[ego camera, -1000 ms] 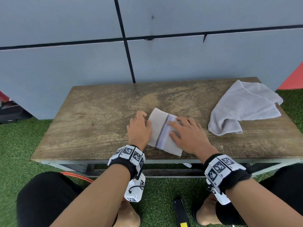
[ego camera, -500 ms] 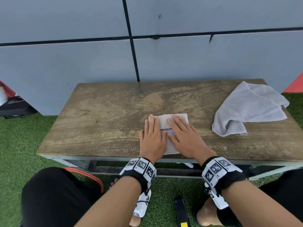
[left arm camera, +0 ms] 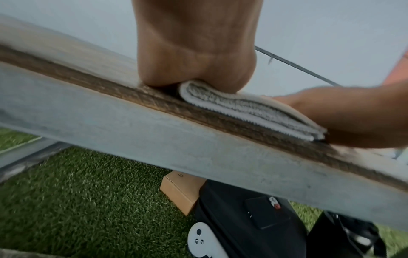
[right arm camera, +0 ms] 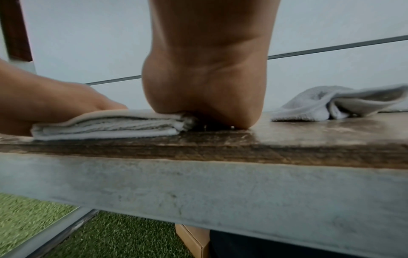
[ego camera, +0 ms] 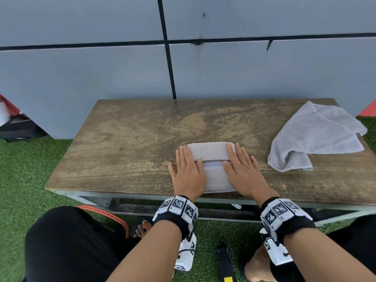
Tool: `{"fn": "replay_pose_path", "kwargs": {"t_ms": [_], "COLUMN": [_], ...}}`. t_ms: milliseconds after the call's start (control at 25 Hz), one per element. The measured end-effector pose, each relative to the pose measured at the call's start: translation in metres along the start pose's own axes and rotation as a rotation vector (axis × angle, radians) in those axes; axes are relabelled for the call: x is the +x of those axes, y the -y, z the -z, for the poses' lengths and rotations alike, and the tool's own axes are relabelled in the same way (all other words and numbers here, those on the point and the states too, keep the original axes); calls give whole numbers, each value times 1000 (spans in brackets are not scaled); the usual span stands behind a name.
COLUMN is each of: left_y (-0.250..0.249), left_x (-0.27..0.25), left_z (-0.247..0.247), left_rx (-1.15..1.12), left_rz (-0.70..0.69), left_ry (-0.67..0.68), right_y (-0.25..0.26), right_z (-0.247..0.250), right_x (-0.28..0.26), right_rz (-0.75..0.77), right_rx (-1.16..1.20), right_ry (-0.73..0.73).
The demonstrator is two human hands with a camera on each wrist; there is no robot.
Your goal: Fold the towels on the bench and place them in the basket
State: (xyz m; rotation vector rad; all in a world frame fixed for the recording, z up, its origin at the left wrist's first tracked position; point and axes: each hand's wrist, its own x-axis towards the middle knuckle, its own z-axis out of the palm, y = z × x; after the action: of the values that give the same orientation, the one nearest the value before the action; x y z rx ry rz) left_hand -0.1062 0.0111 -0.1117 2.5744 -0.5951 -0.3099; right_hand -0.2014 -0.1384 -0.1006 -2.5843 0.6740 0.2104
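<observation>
A folded white towel (ego camera: 212, 157) with a checkered and lilac stripe lies near the front edge of the wooden bench (ego camera: 132, 143). My left hand (ego camera: 188, 169) lies flat on its left side, fingers straight. My right hand (ego camera: 242, 169) presses flat on its right side. The wrist views show the towel's stacked layers (left arm camera: 247, 108) (right arm camera: 106, 125) under both palms. A crumpled grey towel (ego camera: 317, 137) (right arm camera: 331, 103) lies unfolded at the bench's right end. An orange rim (ego camera: 105, 215), perhaps the basket, shows by my left knee.
A grey panelled wall (ego camera: 101, 78) stands right behind the bench. Green artificial turf (ego camera: 24, 180) surrounds it. Under the bench sit a cardboard box (left arm camera: 181, 193) and a black bag (left arm camera: 249, 221). A dark device (ego camera: 224, 263) lies on the turf between my feet.
The towel was turned from a slant to square with the bench edge. Both hands slid apart from its middle to its left and right sides, flattening it.
</observation>
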Motion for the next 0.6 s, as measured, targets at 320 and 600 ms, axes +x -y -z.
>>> {"fn": "replay_pose_path", "kwargs": {"t_ms": [320,600], "left_y": [9,13], "left_x": [-1,-7], "left_z": [11,21], "left_rx": [-89,-99], "left_rz": [14,-6], "left_ry": [15,42], "right_y": [1,3], "right_z": [-2,-2], "right_x": [-9,-18], "right_rz": [-94,-115], "right_rx": [77,40], "right_ry": [11,44]}}
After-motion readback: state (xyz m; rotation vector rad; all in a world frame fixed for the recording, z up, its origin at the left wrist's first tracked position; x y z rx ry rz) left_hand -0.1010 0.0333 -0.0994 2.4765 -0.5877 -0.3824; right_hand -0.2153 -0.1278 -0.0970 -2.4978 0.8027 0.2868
